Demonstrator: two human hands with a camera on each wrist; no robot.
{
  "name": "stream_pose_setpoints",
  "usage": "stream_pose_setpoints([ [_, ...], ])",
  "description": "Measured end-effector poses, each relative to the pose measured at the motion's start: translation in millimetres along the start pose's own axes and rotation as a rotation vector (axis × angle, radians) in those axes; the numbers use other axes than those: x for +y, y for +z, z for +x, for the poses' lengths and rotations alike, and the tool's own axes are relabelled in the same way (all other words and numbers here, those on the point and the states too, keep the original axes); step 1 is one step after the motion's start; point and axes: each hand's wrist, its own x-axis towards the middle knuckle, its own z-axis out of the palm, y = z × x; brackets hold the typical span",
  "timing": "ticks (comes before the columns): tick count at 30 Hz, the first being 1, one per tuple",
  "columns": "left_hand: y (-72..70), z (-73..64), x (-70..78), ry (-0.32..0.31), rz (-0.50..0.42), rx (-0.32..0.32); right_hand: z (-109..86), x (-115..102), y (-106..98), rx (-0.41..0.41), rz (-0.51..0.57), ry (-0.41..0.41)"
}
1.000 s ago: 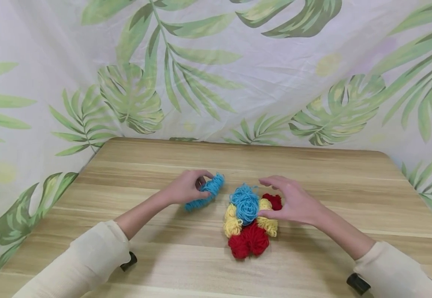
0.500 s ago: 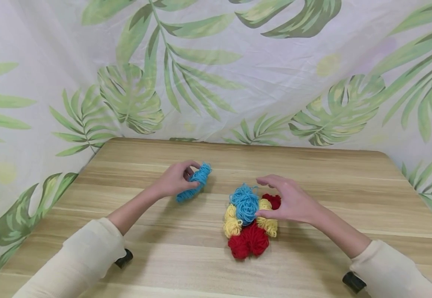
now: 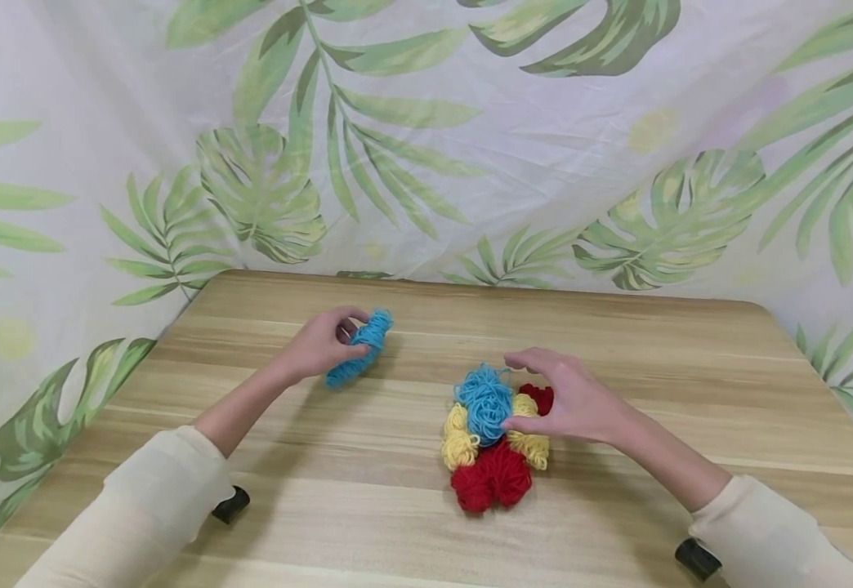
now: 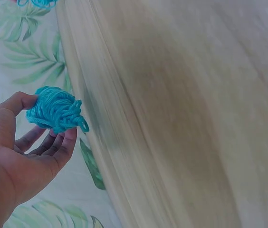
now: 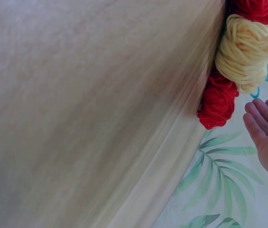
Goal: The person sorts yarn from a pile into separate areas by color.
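My left hand [image 3: 319, 343] pinches a long bundle of blue yarn [image 3: 363, 351] between thumb and fingers, over the left half of the table; the left wrist view shows the blue yarn bundle [image 4: 57, 109] end-on. To the right lies a heap of yarn balls: a blue ball [image 3: 484, 402] on top, yellow ones [image 3: 459, 441] at its sides, red ones [image 3: 491, 478] in front, and another red ball [image 3: 539, 397] behind. My right hand [image 3: 581, 400] hovers by the heap, fingers and thumb spread apart. Its thumb tip comes close to the blue ball; contact is unclear.
The heap rests on a wooden table [image 3: 353, 514] whose far edge meets a hanging cloth [image 3: 412, 147] printed with green leaves. A small black piece [image 3: 231, 505] shows under the left sleeve, and a similar black piece [image 3: 697, 559] under the right.
My left hand has carried the blue yarn bundle leftward and farther back, away from the heap. The right hand has shifted only slightly left; the heap stays where it was.
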Motion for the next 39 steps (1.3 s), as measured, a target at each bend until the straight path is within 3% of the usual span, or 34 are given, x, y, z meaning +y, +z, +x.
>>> stream_pose_setpoints([
  [17, -27.2, -10.2, -23.4, -0.085, -0.001, 0.055, 0.5, -0.7, -1.0, -0.005, 0.003, 0.013],
  [39, -50.5, -31.7, -47.0, -0.123, 0.037, 0.087, 8.9, -4.8, 4.4, -0.083, -0.006, -0.013],
])
